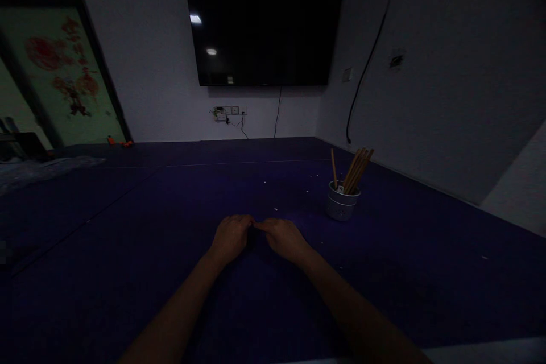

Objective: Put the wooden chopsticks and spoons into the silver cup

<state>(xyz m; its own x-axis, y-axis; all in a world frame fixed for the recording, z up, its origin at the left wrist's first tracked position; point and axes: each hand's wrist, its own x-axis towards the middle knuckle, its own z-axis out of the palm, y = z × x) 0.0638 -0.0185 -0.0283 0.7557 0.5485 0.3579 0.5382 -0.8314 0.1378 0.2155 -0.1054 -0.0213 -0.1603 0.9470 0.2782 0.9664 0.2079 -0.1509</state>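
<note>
Toward the near edge of the table (183,193), left hand (231,236) and right hand (285,236) meet

Dim light hides much of the detail. The left hand's fingers are curled close together, their tips turned under and lost in shadow. The right hand's index finger points at them; its other fingers fold beneath the palm, mostly out of sight. I cannot tell whether the fingertips touch, or whether anything small is pinched between them. Both forearms are cut off at the bottom.

Just beyond the right hand lies a tiny white scrap (275,209), too small to make out. The nearest sizeable thing, a grey pot (341,205), stands upright toward the table's right edge; its wall hides the lower ends of the thin sticks (357,172) leaning in it.

Along the far left of the table, crumpled clear plastic (51,168) is cut off by the picture's side, and small orange items (127,144) near the far edge are hard to identify. Above that edge hangs a television (264,31), its screen dark apart from reflections.
</note>
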